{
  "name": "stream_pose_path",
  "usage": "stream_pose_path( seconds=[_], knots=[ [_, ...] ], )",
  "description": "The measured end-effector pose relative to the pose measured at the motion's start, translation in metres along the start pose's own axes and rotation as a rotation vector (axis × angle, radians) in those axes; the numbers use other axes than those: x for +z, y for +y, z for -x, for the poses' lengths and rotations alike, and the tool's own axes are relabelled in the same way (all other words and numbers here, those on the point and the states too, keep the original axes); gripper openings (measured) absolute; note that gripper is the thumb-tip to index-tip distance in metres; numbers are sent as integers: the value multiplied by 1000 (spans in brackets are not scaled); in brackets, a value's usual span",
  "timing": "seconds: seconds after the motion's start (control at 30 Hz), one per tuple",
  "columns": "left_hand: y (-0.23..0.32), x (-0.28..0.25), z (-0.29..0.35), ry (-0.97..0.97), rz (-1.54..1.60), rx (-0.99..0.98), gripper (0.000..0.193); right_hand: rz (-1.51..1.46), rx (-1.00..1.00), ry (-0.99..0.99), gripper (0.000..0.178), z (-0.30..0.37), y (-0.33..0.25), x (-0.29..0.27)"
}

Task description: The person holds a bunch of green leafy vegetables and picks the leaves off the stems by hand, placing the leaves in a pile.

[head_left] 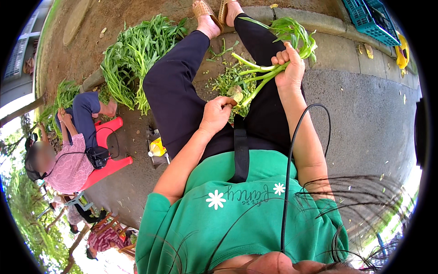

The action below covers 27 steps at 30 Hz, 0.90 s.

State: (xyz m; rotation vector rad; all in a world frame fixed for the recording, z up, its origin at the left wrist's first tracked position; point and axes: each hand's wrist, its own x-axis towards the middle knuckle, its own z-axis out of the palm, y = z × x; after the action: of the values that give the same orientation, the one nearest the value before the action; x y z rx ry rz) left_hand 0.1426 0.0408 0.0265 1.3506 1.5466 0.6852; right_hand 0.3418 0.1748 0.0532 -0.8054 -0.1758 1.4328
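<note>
My right hand (289, 68) is closed around a bunch of long green leafy stems (262, 73), held up over my lap with the leaves pointing away from me. My left hand (216, 112) rests on my left thigh, gripping a small brown handle (233, 102); its blade is hidden. The cut ends of the stems lie right beside that handle. Green trimmings (226, 82) are scattered on the ground between my legs, near my sandalled feet (214, 13).
A big pile of leafy greens (132, 55) lies on the ground to my left. Another person sits on a red stool (109, 150) at far left, handling greens. A yellow bottle (158, 147) stands beside me. A teal crate (372, 18) sits beyond the kerb.
</note>
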Motion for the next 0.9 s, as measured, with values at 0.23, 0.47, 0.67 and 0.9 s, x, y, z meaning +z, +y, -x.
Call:
stream_pose_path(
  seconds=[0.23,0.47,0.67,0.9],
  knots=[
    [48,-9,9,-129,102,-13,23,44,-35,-24,7,3,4,3],
    [60,-9,8,-153,212,-102,24,32,-39,-31,7,2,6,1],
    [61,-6,5,-175,186,-146,24,89,-60,-34,8,6,8,5],
    [58,2,1,-96,-99,-68,17,104,-82,-44,6,8,11,6]
  ],
)
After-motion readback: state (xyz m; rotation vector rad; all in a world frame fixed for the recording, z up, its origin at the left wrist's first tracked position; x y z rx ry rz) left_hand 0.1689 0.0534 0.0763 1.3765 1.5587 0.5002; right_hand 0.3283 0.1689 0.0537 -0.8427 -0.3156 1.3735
